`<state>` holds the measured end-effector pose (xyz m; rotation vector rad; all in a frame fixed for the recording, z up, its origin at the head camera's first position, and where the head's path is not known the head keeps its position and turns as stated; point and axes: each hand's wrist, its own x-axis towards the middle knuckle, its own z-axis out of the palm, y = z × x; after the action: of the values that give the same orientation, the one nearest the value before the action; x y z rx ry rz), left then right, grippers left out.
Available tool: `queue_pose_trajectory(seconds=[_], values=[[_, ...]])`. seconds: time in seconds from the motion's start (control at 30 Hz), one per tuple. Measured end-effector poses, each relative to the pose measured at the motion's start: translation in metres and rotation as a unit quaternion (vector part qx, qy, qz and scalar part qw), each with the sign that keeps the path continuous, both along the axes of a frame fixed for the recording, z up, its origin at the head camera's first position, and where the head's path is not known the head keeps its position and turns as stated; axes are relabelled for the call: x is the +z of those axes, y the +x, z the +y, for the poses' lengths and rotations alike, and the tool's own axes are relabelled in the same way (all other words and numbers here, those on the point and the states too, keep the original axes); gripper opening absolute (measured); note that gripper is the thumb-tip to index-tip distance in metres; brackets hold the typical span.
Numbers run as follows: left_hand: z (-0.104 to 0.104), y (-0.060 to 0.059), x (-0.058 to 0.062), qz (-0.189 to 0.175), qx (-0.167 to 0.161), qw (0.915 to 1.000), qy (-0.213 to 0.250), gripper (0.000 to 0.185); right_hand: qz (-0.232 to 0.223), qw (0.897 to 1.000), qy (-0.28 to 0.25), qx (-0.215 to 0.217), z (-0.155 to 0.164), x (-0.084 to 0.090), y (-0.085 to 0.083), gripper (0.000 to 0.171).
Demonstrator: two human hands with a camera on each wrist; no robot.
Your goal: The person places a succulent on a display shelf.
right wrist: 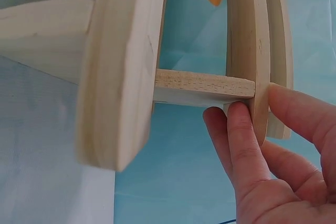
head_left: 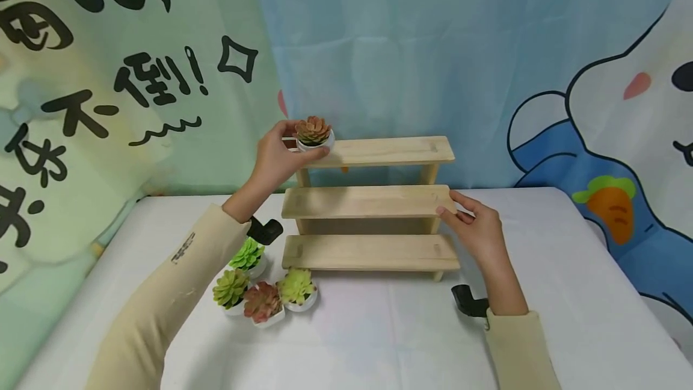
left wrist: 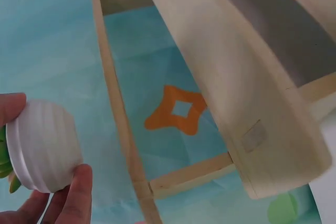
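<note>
Long cream-beige sleeves point(head_left: 162, 294) are worn on both arms, small dark lettering printed on the left forearm. A black camera mount point(head_left: 470, 302) is strapped at each wrist, hands bare.

Sitting upright, apparently resting, at the left end of the three-tiered pale wooden step shelf's point(head_left: 373, 202) top tier: reddish-brown artificial succulent in a white ribbed pot point(head_left: 314, 134).
</note>
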<state>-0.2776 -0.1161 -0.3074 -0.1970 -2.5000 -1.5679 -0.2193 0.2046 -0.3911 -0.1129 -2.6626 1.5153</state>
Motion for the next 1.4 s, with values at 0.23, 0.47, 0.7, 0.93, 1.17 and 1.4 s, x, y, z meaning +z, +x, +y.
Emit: queue_pose_trajectory(seconds=[0.23,0.47,0.7,0.93,1.17,1.4], values=[[0.002,-0.015,-0.005,-0.024,0.006,0.9996,-0.011,0.064,-0.003,1.000,-0.002,0.003,-0.002,0.000,0.001,0.058],[0.000,-0.021,-0.015,-0.030,-0.001,0.9992,-0.026,0.064,-0.005,1.000,-0.001,0.002,-0.003,-0.002,0.002,0.057],[0.001,-0.022,-0.015,-0.036,-0.005,0.9985,-0.041,0.062,-0.014,1.000,-0.004,0.002,-0.003,-0.001,0.004,0.059],[0.005,-0.023,-0.013,-0.036,0.001,0.9986,-0.038,0.060,-0.009,1.000,0.004,0.004,0.000,0.000,0.003,0.060],[0.008,-0.022,-0.013,-0.035,0.011,0.9989,-0.029,0.060,-0.011,1.000,-0.016,-0.002,0.000,0.000,0.003,0.061],[0.009,-0.021,-0.012,-0.036,0.017,0.9985,-0.037,0.062,-0.010,1.000,-0.024,-0.008,0.001,-0.001,0.001,0.062]])
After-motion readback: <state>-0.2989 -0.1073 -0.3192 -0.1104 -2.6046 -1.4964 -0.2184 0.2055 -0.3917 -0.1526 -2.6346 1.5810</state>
